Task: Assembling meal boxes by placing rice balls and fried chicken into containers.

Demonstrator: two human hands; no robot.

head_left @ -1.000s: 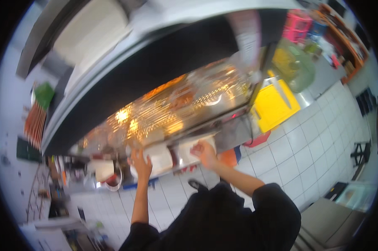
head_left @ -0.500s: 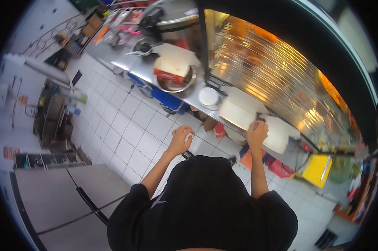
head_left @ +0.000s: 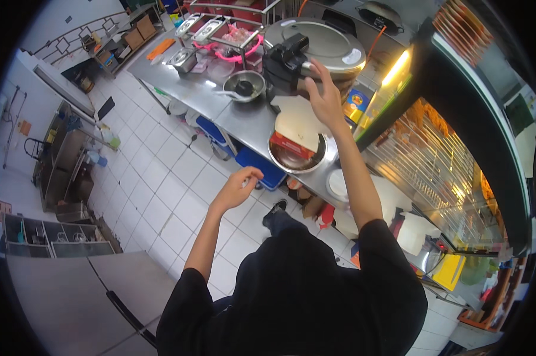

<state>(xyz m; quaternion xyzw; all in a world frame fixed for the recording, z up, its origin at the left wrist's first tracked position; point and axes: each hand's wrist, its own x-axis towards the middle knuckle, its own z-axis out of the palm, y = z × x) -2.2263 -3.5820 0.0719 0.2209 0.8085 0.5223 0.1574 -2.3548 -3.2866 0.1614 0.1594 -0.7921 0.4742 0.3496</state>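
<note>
My right hand (head_left: 326, 102) reaches forward over the steel counter, fingers stretched and apart, with nothing seen in it. Its fingertips are nearest to a black handled device (head_left: 289, 59) in front of a large round lidded steel vessel (head_left: 324, 41). Below that hand, an opened carton (head_left: 297, 121), cream inside and red outside, rests in a steel bowl (head_left: 292, 161). My left hand (head_left: 241, 186) hangs above the tiled floor, fingers loosely curved and no object visible in it. A smaller steel bowl (head_left: 245, 87) holds a black rounded thing and a light handle.
A heated glass display cabinet (head_left: 434, 154) stands to the right. A white round tub (head_left: 337, 185) and another opened carton (head_left: 413, 232) sit before it. Blue bins (head_left: 262, 168) are under the counter. A grey cabinet (head_left: 60, 291) stands at lower left; steel trays (head_left: 210, 29) are at the back.
My right hand has risen from beside the cartons by the display cabinet to the black device, its fingers spreading. My left hand has shifted slightly left. The view has turned, bringing the lidded vessel into sight.
</note>
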